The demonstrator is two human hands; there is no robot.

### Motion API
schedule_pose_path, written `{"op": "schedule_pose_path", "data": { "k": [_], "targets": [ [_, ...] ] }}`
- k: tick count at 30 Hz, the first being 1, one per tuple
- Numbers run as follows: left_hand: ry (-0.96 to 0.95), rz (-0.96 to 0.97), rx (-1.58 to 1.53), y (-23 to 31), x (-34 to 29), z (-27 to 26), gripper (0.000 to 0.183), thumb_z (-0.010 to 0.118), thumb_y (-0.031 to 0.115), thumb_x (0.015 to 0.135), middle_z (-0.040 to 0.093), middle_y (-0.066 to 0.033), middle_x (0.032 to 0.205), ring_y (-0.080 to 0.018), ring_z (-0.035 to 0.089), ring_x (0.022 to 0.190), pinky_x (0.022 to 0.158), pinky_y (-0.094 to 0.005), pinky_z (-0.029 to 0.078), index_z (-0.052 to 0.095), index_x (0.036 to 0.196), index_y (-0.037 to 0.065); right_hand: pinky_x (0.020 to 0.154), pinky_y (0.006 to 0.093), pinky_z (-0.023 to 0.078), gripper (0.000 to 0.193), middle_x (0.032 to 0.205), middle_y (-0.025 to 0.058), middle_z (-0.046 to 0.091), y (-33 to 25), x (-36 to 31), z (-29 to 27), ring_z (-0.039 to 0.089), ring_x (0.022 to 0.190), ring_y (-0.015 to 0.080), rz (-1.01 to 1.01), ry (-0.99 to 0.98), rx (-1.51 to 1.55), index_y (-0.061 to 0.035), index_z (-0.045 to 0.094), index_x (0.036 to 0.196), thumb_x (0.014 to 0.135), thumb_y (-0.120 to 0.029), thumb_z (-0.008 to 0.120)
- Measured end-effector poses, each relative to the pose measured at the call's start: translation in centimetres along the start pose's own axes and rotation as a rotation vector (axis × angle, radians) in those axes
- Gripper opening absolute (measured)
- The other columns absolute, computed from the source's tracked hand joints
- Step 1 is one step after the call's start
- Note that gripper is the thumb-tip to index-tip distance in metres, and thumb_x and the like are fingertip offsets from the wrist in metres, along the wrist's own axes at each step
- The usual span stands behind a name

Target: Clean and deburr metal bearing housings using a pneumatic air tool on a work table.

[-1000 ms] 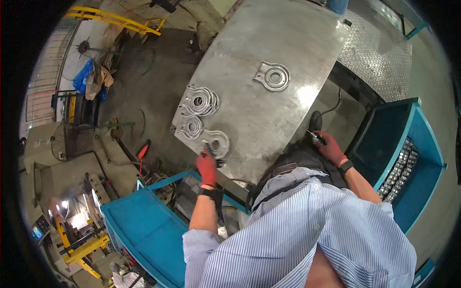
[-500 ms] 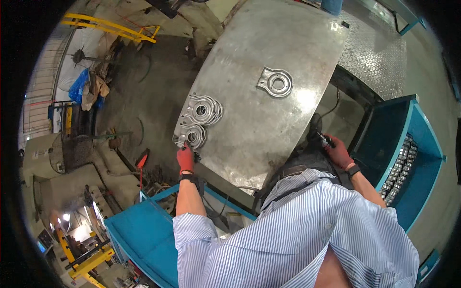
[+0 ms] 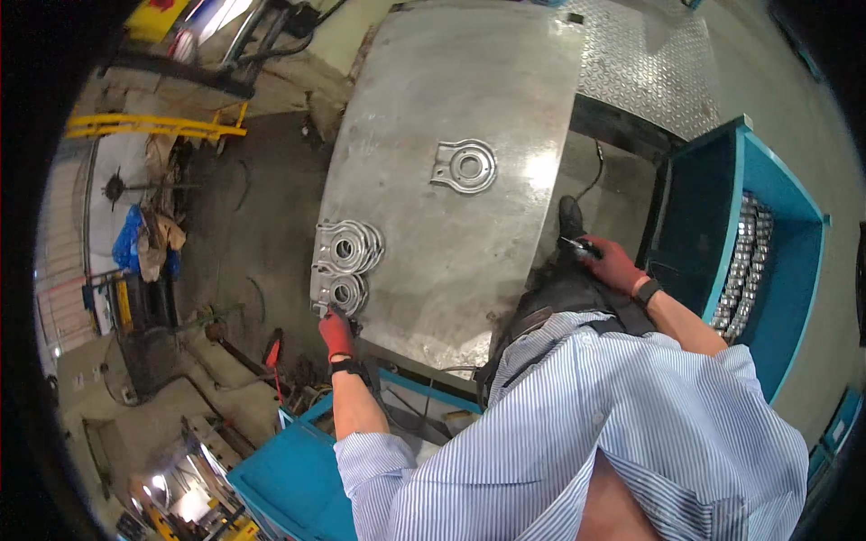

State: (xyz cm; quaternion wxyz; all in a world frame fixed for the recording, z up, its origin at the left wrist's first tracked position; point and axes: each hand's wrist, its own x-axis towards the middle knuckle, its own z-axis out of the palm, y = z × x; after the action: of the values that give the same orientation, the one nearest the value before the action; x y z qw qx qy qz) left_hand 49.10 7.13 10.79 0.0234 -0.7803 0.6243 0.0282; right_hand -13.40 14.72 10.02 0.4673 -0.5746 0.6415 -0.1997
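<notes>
Head camera: on the left, my red-gloved left hand is at the near corner of the metal bench, up against the near pile of brackets. The far pile lies right beyond it, and further right one lone bracket lies flat by itself.

To do this step well, I judge, I should handle each piece by its flat tab, move it level and slowly, line its ring up with its neighbours, and hold my fingertips out from between the plates, where they could get pinched. The near pile sits close to the bench's edge, so a light touch beats a push.

The left fingers bend in at the tab; from this angle I cannot tell whether they grip it or merely rest there. Off the bench, the right hand has its fingers closed round a dark tool, its shiny tip pointing left.
</notes>
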Motion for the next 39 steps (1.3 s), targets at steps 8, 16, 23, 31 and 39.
{"op": "schedule_pose_path", "data": {
  "k": [8, 16, 23, 31, 39],
  "targets": [
    [0.372, -0.419, -0.575, 16.8, -4.2, -6.8, 0.047, 0.053, 0.036, 0.093, 0.065, -0.0248, 0.090, -0.0346, 0.061, 0.077, 0.070, -0.0413, 0.046, 0.061, 0.101, -0.010, 0.094, 0.0399, 0.044, 0.037, 0.117, 0.0202, 0.059, -1.4, -0.4, -1.1, 0.055, 0.110, 0.0370, 0.024, 0.051, 0.056, -0.0035, 0.057, 0.119, 0.084, -0.015, 0.062],
    [-0.162, 0.007, -0.740, 34.5, 1.5, -1.3, 0.047, 0.062, 0.041, 0.087, 0.066, -0.0216, 0.089, -0.0317, 0.063, 0.083, 0.074, -0.0395, 0.047, 0.063, 0.097, -0.005, 0.093, 0.0404, 0.043, 0.036, 0.117, 0.0203, 0.059, -0.2, -0.6, -1.5, 0.055, 0.109, 0.0370, 0.058, 0.094, 0.075, -0.0034, 0.058, 0.117, 0.084, -0.018, 0.062],
    [0.030, -0.194, -0.510, 38.7, 6.9, 4.4, 0.048, 0.065, 0.047, 0.083, 0.065, -0.0174, 0.072, -0.0375, 0.062, 0.072, 0.065, -0.0447, 0.046, 0.065, 0.078, -0.001, 0.093, 0.0407, 0.043, 0.035, 0.114, 0.0203, 0.060, 1.1, -1.3, -1.4, 0.055, 0.108, 0.0375, -0.022, 0.157, 0.105, -0.0035, 0.059, 0.116, 0.086, -0.020, 0.061],
    [-0.653, -0.405, -1.342, 39.5, 0.3, -3.1, 0.030, 0.067, 0.028, 0.086, 0.062, -0.0051, 0.067, -0.0136, 0.057, 0.057, 0.048, -0.0303, 0.047, 0.063, 0.076, 0.000, 0.096, 0.0408, 0.042, 0.038, 0.118, 0.0176, 0.058, 0.8, -1.0, -2.6, 0.053, 0.112, 0.0351, -0.008, 0.111, 0.122, -0.0070, 0.056, 0.121, 0.084, -0.014, 0.062],
    [-0.665, -0.487, -1.553, 37.4, -7.6, -0.3, 0.039, 0.071, 0.025, 0.083, 0.063, -0.0168, 0.083, -0.0229, 0.065, 0.067, 0.058, -0.0369, 0.057, 0.055, 0.091, -0.010, 0.091, 0.0432, 0.044, 0.035, 0.108, 0.0195, 0.060, -1.2, 1.8, -0.6, 0.056, 0.104, 0.0367, -0.179, -0.056, -0.005, -0.0062, 0.058, 0.117, 0.084, -0.020, 0.061]
  ]
}}
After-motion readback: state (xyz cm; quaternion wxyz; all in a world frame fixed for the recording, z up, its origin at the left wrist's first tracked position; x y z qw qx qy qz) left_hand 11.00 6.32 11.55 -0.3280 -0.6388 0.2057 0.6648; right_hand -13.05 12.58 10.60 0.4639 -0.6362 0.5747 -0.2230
